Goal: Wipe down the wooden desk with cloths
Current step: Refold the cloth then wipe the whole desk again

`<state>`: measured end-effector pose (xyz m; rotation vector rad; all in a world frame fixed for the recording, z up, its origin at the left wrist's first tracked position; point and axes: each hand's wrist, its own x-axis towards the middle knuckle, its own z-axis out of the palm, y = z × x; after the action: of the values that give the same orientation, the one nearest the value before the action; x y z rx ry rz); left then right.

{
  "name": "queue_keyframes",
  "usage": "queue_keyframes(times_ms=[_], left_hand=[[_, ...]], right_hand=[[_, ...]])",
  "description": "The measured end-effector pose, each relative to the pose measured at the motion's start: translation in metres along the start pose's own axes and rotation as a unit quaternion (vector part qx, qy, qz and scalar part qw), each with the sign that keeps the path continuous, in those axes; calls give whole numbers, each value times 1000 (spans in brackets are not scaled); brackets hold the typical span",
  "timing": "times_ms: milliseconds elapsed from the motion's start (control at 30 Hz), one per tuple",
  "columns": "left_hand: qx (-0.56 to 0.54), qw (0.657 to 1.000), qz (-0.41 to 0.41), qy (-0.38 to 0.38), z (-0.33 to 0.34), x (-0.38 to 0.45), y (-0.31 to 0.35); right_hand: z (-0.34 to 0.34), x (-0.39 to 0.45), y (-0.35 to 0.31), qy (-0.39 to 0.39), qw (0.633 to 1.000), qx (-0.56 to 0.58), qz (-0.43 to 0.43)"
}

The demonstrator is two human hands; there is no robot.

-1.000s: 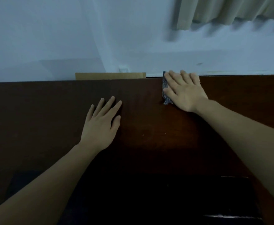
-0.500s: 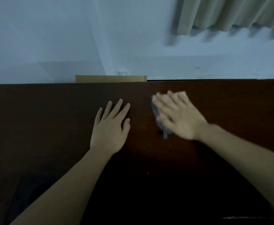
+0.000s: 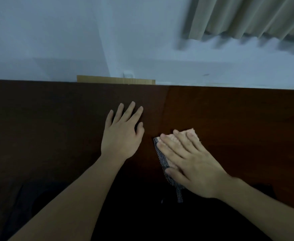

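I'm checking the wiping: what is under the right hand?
A cloth, pink on top with a grey patterned edge, lies flat on the desk under the right hand. Its middle is covered.

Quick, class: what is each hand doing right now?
Left hand: open, flat on the desk, holding nothing.
Right hand: open, straight fingers pressing the cloth onto the desk.

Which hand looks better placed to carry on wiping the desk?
The right hand: its straight fingers already press the cloth flat on the wooden desk. The left hand rests bare on the wood.
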<state>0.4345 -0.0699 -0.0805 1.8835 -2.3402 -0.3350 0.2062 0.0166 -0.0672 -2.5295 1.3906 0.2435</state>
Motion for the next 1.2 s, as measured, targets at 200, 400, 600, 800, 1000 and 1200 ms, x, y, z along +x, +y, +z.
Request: queue_keyframes(times_ms=[200,400,600,800,1000,1200], left_hand=[[-5,1000,1,-12,0,2,-1],[-11,1000,-7,4,1,1,0],[19,999,-41,-2,-1,0,3],[56,995,-86,-16,-3,-1,7],[57,991,-120,-27,-4,-3,7],[58,989,-133,-12,-6,-4,8]], right_hand=[[-21,71,56,51,994,-16,94],[-41,134,99,53,988,-1,145],[-21,55,44,20,999,-20,35],[-17,39,48,-7,998,-8,-59],[-40,133,94,56,998,-28,29],[-41,148,73,57,997,-21,41]])
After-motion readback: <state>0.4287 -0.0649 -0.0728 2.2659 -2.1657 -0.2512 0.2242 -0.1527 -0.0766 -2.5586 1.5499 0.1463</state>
